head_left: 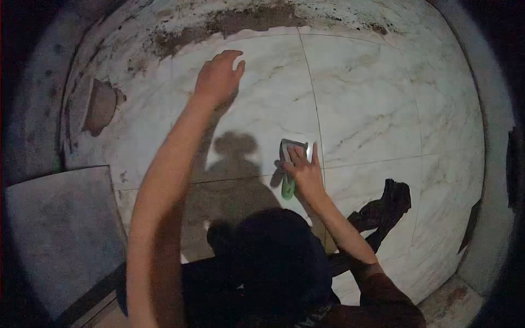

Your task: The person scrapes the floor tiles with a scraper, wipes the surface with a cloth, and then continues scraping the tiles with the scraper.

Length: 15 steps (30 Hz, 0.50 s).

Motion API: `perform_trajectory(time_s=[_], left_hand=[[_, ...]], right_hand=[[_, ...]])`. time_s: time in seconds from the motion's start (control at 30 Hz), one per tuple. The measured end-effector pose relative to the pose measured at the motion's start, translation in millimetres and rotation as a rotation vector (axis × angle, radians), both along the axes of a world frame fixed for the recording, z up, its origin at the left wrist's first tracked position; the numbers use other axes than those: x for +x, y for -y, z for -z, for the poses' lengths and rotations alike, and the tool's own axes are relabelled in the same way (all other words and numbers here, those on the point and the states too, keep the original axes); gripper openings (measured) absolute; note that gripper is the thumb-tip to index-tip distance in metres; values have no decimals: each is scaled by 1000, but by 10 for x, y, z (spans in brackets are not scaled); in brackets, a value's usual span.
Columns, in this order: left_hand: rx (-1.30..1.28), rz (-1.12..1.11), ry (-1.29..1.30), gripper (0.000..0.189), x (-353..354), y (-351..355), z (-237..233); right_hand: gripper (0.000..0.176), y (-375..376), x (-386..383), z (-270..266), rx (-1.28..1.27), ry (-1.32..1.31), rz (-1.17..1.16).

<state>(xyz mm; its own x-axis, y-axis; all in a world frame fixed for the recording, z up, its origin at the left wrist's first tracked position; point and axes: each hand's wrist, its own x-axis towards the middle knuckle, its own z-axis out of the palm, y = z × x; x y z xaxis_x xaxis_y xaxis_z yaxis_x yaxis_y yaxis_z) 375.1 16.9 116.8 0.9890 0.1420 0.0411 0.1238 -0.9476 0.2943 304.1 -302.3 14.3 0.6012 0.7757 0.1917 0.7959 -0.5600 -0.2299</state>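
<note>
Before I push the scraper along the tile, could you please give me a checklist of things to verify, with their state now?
1. Right hand has a grip on the scraper, fingers over its head: ok.
2. Left hand is spread on the tile: ok.
3. Blade edge lies flat on the tile: cannot tell, the fingers cover it.
4. Dark cloth lies apart from the scraper: ok.
5. Far edge free of brown dirt: not ok.
</note>
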Motion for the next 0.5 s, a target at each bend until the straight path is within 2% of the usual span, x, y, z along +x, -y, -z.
perform_trajectory(time_s=[0.07, 0.1, 0.17, 0.23, 0.3, 0.33, 0.4, 0.47, 0.5], left_hand=[[-12, -138, 228, 40, -47, 228, 425], [-43, -138, 205, 40, -113, 329, 737], [182, -231, 571, 32, -211, 526, 1365], [129, -198, 501, 34, -388, 631, 1554], [106, -157, 446, 41, -463, 614, 1611], [92, -169, 453, 41, -474, 581, 1551], [-88, -246, 233, 49, -501, 560, 1409], [-94, -243, 194, 51, -427, 544, 1462], [-71, -232, 157, 54, -453, 513, 1462]], right_hand=[[32, 23, 26, 172, -135, 43, -59], [34, -159, 333, 132, -143, 136, -12], [37, -469, 1138, 46, -75, 68, 28], [45, -590, 1712, -137, -72, -109, -7], [49, -437, 1555, -58, -41, 36, -9], [49, -231, 1279, -33, -109, 26, -42], [48, 168, 534, -227, -170, -86, -92], [47, 306, 312, -283, -181, -186, -103], [48, 277, 295, -318, -264, -210, -126]])
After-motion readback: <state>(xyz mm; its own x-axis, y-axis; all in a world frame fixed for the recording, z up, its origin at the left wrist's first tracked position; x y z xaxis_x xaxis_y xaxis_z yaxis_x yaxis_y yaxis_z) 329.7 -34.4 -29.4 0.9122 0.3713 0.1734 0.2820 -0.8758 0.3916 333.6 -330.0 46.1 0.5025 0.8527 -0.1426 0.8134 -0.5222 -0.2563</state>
